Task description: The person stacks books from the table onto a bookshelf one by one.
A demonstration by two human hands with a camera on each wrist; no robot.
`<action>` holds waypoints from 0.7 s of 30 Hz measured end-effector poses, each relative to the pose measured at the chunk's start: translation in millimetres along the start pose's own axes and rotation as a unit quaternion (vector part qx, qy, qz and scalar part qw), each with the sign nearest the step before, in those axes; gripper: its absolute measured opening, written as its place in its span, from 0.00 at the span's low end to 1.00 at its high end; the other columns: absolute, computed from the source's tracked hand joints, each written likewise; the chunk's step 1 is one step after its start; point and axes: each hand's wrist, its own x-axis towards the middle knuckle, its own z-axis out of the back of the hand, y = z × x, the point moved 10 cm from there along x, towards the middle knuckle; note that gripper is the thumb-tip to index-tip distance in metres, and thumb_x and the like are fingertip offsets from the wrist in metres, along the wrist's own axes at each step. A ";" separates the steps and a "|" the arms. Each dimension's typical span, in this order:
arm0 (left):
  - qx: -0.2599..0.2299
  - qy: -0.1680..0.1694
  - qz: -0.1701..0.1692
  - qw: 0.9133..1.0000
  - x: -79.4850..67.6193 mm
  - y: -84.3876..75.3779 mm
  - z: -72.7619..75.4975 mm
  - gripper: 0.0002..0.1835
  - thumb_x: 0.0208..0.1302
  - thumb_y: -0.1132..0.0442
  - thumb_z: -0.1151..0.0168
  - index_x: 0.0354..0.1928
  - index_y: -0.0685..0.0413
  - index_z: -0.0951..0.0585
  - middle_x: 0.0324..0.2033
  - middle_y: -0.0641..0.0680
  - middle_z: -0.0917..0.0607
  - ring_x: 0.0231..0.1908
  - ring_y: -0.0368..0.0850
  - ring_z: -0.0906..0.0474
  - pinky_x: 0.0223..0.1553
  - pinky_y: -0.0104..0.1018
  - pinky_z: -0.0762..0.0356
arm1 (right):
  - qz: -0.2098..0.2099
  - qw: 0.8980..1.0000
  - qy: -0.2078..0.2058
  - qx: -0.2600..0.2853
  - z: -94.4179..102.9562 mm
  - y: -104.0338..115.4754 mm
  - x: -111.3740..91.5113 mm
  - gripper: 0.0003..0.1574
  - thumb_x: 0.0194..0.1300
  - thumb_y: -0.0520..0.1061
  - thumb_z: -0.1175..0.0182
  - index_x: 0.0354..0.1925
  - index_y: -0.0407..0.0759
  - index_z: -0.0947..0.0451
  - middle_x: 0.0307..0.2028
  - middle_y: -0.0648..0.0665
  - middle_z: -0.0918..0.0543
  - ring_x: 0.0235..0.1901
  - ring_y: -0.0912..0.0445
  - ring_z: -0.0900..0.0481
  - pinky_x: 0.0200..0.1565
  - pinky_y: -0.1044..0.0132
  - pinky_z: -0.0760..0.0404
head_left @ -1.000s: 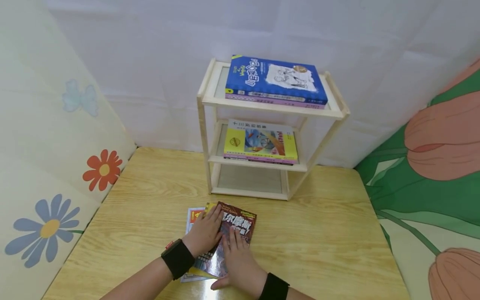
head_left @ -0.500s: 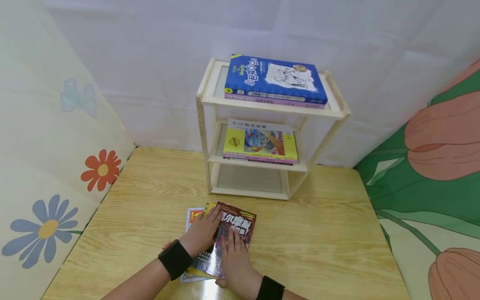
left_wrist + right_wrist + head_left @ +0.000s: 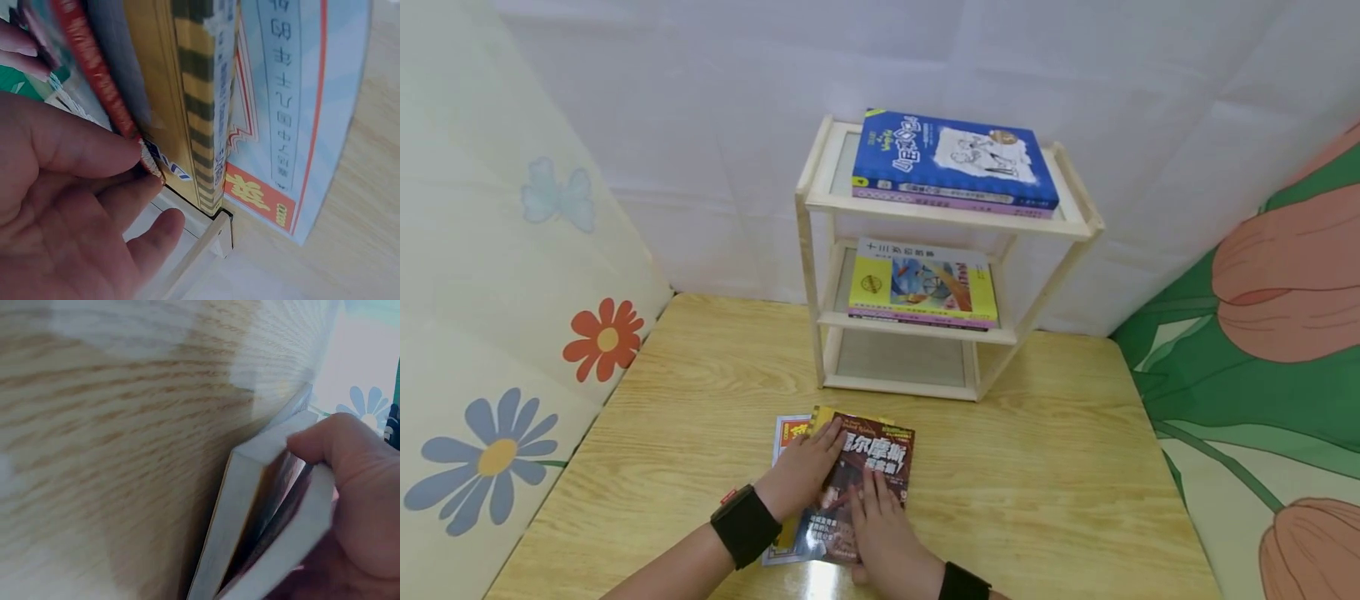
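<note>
On the table lies a small stack: a dark red-brown book (image 3: pixel 874 450) over a yellow book (image 3: pixel 822 415), with a light blue book (image 3: pixel 784 429) lowest. My left hand (image 3: pixel 801 477) lies across the top book's left side. In the left wrist view, its thumb and fingers (image 3: pixel 103 200) pinch that book's edge beside the yellow book's striped spine (image 3: pixel 197 125). My right hand (image 3: pixel 889 533) holds the lower right side. In the right wrist view, the right thumb (image 3: pixel 319 440) sits between the top book's raised pages (image 3: pixel 300 544) and the book beneath. The fingertips underneath are partly hidden.
Behind the stack stands a wooden three-tier shelf (image 3: pixel 895 385). Its top tier bears a blue book (image 3: pixel 955 158) on a pink one; its middle tier bears a yellow-and-white book (image 3: pixel 925 283) on others. Painted cloths flank the wooden table (image 3: pixel 1037 483).
The dark red-brown book has turned straighter and its lower end has swung right, over the yellow book. My right hand has shifted slightly right and nearer with it; the left hand stays almost in place.
</note>
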 end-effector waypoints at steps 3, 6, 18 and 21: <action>-0.014 0.000 -0.001 1.000 -1.4 -1.4 -1.2 0.37 0.49 0.64 0.32 0.64 0.65 0.32 0.64 0.65 0.36 0.62 0.56 0.39 0.50 0.49 0.28 | 0.014 1.000 0.003 0.018 3.1 -5.1 -7.9 0.63 0.52 0.75 0.46 0.72 0.39 0.51 0.70 0.30 0.59 0.67 0.37 0.60 0.61 0.53 0.39; 0.002 -0.003 0.000 1.000 -2.1 -2.5 -2.0 0.33 0.55 0.65 0.36 0.64 0.62 0.32 0.64 0.63 0.36 0.62 0.55 0.40 0.50 0.49 0.28 | 0.030 1.000 -0.003 0.006 7.6 -12.5 -14.5 0.61 0.53 0.74 0.47 0.72 0.40 0.50 0.70 0.31 0.56 0.67 0.40 0.58 0.61 0.54 0.40; 0.029 -0.043 0.007 0.999 -2.6 -7.9 -4.9 0.32 0.58 0.59 0.38 0.65 0.59 0.32 0.61 0.63 0.33 0.62 0.59 0.42 0.48 0.50 0.27 | 0.144 0.988 -0.014 0.058 37.6 -39.8 -36.9 0.50 0.60 0.66 0.47 0.71 0.42 0.45 0.70 0.38 0.49 0.67 0.46 0.52 0.62 0.57 0.41; 0.014 -0.064 0.015 0.998 -0.4 -6.1 -1.4 0.31 0.58 0.60 0.38 0.65 0.57 0.31 0.58 0.62 0.31 0.61 0.59 0.39 0.48 0.50 0.27 | 0.156 0.982 -0.013 0.105 47.3 -45.9 -42.3 0.46 0.60 0.59 0.44 0.71 0.45 0.45 0.69 0.41 0.46 0.67 0.48 0.49 0.61 0.56 0.38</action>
